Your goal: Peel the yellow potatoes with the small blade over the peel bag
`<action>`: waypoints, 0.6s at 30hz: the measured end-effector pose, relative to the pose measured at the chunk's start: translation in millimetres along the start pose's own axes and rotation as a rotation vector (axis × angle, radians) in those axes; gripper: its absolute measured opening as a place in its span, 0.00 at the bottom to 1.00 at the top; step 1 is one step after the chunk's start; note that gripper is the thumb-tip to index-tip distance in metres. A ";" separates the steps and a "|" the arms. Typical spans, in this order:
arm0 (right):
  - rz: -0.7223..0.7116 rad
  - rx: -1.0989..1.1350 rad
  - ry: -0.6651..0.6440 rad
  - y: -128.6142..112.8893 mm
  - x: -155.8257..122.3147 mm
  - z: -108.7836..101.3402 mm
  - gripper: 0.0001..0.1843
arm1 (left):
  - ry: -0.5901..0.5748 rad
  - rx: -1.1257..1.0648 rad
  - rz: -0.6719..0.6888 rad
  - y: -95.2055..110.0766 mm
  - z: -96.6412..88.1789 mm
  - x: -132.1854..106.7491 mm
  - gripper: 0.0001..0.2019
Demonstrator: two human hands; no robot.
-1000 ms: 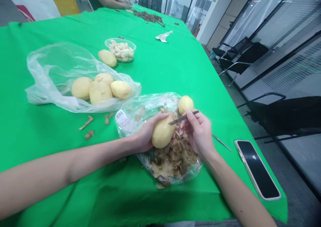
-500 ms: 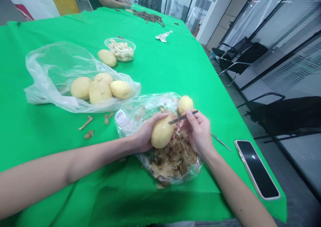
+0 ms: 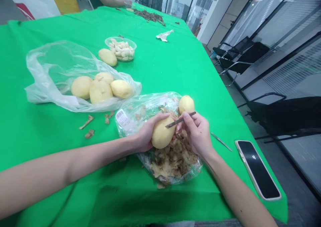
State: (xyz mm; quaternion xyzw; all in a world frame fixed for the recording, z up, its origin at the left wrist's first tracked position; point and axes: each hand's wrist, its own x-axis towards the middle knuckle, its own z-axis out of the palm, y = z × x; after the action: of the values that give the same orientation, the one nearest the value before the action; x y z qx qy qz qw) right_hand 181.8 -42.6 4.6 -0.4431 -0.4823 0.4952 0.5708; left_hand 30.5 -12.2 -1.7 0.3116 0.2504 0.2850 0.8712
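A peeled yellow potato point(image 3: 162, 135) rests in my left hand point(image 3: 146, 133), whose fingers curl around its far side and are partly hidden. My right hand point(image 3: 198, 130) pinches a thin dark metal blade point(image 3: 178, 120), and the tip touches the potato's upper surface. Below both hands lies a clear plastic bag point(image 3: 130, 115) with a white label. Brown peelings point(image 3: 175, 160) are heaped on it. Another peeled potato point(image 3: 186, 104) sits just beyond my right hand.
At left, a translucent bag point(image 3: 50, 70) holds several peeled potatoes point(image 3: 100, 91). Behind it are a loose potato point(image 3: 107, 57) and a tub of pale pieces point(image 3: 122, 49). A thin metal tool point(image 3: 221, 142) and a phone point(image 3: 258, 170) lie right. A person's arm point(image 3: 110, 0) reaches over the far end.
The blade in my right hand has slid slightly down and left across the potato. My left hand and the potato have hardly moved.
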 end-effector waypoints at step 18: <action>-0.053 -0.086 -0.065 -6.5 -3.5 3.3 0.13 | -0.045 0.110 0.043 0.8 4.3 -0.3 0.20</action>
State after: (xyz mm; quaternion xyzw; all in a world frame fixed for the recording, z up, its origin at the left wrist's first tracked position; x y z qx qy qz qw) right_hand 179.3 -46.7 11.1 -0.4380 -0.5331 0.4727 0.5481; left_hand 32.7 -13.6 1.8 0.3708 0.2394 0.2821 0.8518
